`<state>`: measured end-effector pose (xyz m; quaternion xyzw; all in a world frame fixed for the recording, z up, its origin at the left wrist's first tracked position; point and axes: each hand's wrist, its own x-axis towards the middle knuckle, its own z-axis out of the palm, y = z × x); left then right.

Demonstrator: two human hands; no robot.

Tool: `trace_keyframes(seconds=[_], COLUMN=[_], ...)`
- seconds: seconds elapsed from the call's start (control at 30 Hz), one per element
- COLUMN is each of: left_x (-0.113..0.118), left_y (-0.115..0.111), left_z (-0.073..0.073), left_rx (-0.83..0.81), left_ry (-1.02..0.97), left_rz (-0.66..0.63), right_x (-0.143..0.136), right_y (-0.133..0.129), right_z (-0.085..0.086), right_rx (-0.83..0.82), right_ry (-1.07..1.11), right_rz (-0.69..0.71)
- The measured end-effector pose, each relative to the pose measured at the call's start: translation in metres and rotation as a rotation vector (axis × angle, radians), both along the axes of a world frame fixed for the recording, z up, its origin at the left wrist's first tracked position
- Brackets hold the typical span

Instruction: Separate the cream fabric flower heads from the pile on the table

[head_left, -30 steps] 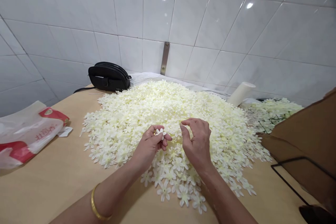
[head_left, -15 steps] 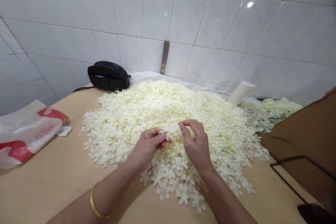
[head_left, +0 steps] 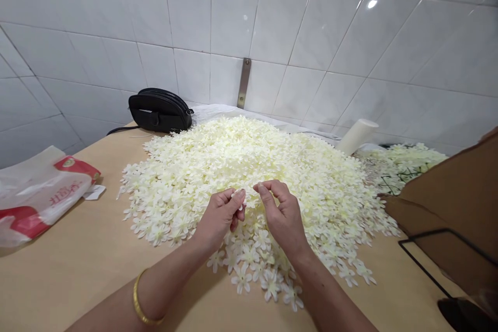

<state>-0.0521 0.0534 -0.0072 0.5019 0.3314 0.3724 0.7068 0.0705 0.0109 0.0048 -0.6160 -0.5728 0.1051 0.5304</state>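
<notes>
A white flower (head_left: 241,207), partly hidden, is pinched in the closed grip of the left hand (head_left: 217,213); just beside it, the right hand (head_left: 283,215) nearly joins thumb and forefinger, any hold unclear, over heaped pale blossoms (head_left: 241,150) on a table (head_left: 78,280).

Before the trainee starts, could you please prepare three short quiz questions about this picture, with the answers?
1. Which forearm wears the shiny, gold-coloured bangle?
2. True or false: the red-and-white plastic bag lies left of the heap of creamy-white, cloth-like flowers.
3. What does the bare left hand pinch? a) a bent black rod; b) a small white flower; c) brown cardboard.

Key: 1. left; 2. true; 3. b.
</notes>
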Motion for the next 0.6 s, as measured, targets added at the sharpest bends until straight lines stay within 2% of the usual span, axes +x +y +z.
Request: trace_keyframes(seconds=[0.27,0.43,0.6], left_x=[0.0017,0.0034,0.0038], left_y=[0.0017,0.0033,0.0049], left_z=[0.0004,-0.0031,-0.0040], left_rx=[-0.067,-0.171,-0.270], left_ry=[-0.129,-0.281,-0.306], left_rz=[0.059,0.014,-0.045], right_x=[-0.0006,-0.0045,-0.0051], right_y=[-0.0010,-0.0012,-0.0003], right_z=[0.0016,-0.0017,-0.0054], right_rx=[-0.034,-0.042,0.056], right_ry=[-0.048,-0.193,-0.226], right_rz=[0.065,0.089,0.056])
